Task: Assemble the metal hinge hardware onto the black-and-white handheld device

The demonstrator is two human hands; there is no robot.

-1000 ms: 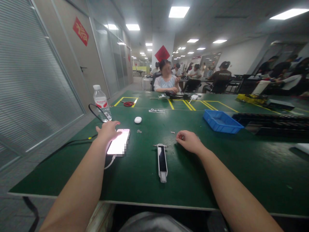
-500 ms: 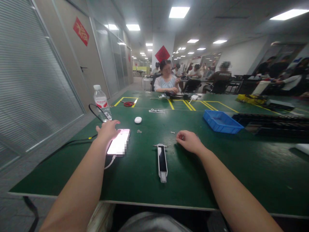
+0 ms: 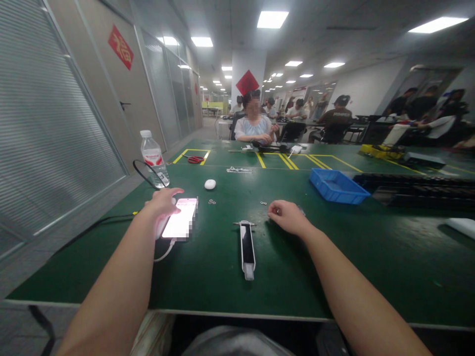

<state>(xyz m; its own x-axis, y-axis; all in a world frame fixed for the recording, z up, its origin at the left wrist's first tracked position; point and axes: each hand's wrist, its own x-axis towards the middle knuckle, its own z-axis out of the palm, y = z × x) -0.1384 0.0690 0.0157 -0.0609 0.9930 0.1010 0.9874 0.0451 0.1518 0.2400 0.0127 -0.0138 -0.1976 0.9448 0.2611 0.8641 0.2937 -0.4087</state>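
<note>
Left hand (image 3: 162, 203) open, partly covering phone (image 3: 179, 223) left of frame centre; glare bleaches it, edge pixelated. Right hand (image 3: 287, 216) curled, right of centre; cannot tell if gripping.

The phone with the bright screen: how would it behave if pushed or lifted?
The phone is probably stiff, given its straight-edged slab shape. Being broad and thin, it would likely slide rather than roll when pushed. The white cable at its near end might tug if it were lifted.
</note>
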